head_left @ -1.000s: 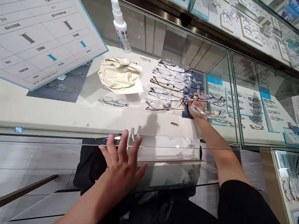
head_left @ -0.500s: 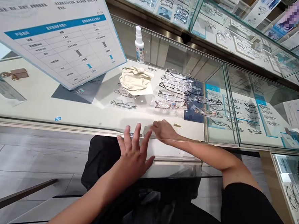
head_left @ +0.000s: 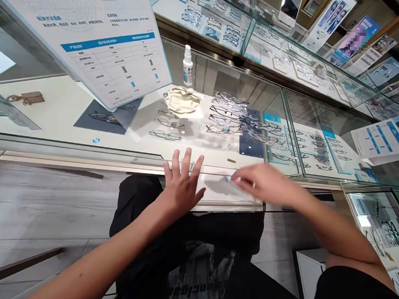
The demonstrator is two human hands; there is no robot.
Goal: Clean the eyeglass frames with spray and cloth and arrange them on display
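Observation:
My left hand (head_left: 183, 180) rests with fingers spread at the front edge of the glass counter (head_left: 131, 156), holding nothing. To its right, my right hand (head_left: 260, 182) is blurred by motion over the counter's front edge, fingers bent together; whether anything is between them cannot be made out. Beyond my hands, rows of eyeglasses (head_left: 226, 119) lie on the display, next to a cream cloth (head_left: 182, 101). A white spray bottle (head_left: 187, 70) stands upright behind the cloth. A small gold-coloured piece (head_left: 231, 160) lies between the glasses and my right hand.
A large printed sign (head_left: 108, 40) leans over the counter at the left. A brown tag-like item (head_left: 32, 98) lies at the far left. Another printed card (head_left: 386, 138) stands at the right. More glass display cases (head_left: 249, 35) run along the back.
My right hand has moved right, away from my left hand, and toward the front edge. My left hand stays spread in about the same place. The camera view has shifted.

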